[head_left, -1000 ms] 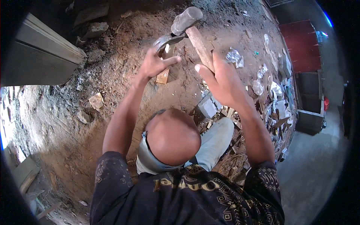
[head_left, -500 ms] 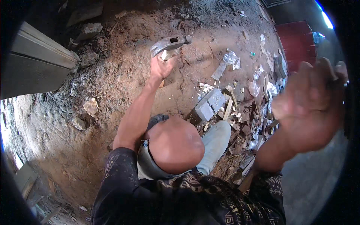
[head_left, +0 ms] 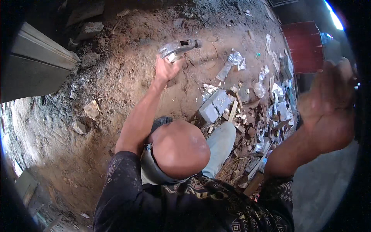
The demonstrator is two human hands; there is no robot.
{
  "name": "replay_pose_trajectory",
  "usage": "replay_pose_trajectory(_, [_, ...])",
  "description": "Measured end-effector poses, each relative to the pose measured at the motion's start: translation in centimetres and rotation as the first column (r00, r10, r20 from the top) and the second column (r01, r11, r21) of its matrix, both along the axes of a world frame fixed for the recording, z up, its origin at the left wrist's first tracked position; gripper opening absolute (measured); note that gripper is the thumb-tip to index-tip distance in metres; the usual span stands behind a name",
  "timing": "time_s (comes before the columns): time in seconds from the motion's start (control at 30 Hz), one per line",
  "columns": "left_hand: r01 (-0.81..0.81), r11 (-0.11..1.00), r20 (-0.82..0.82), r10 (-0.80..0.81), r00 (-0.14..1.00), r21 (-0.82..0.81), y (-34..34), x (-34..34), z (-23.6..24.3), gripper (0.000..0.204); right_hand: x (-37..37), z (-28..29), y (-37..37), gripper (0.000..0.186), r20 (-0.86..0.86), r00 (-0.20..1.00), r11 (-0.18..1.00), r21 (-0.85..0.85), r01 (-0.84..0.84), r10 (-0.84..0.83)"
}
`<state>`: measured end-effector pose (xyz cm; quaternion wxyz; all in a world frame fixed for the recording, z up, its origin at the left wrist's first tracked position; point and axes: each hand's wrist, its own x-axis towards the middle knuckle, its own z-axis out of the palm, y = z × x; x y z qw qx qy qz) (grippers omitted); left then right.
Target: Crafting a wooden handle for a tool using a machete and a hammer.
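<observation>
My left hand (head_left: 166, 69) is closed beneath a metal claw hammer head (head_left: 179, 47), held out over the dirt in front of me. The dark opening of the head's eye faces up, and a pale piece (head_left: 172, 57) shows between the head and my fingers. Any handle below is hidden by the hand. Raised at the right is my right hand (head_left: 326, 104), dim and smeared, its fingers pointing upward. Whether it grips anything cannot be made out. Between my arms is my bent bare knee (head_left: 179, 149).
Right of my knee a grey block (head_left: 215, 106) sits among wood offcuts (head_left: 233, 111). Crumpled clear plastic (head_left: 236, 60) and other litter lie on the dirt farther right. A grey panel (head_left: 38, 62) juts in at left; a red board (head_left: 303, 47) stands at far right.
My right hand has shifted slightly right, and its fingers look more upright. The left hand and the hammer head have moved a little to the right.
</observation>
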<state>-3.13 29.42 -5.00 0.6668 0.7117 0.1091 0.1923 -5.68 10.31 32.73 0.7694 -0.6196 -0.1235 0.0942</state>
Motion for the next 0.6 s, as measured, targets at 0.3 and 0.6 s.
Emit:
replay_pose_trajectory(0.3, [0.043, 0.994, -0.036, -0.039, 0.999, 0.099, 0.4, 0.6, -2.1, 0.023, -2.0, -11.4, 4.4, 0.028, 0.056, 0.933, 0.282, -0.958, -0.05, 0.357])
replay_pose_trajectory(0.6, [0.001, 0.999, -0.034, 0.001, 0.999, 0.041, -0.5, 1.4, -3.4, 0.037, 1.4, 2.0, -4.0, 0.022, 0.721, 0.153, 0.162, -0.348, 0.923, 0.675])
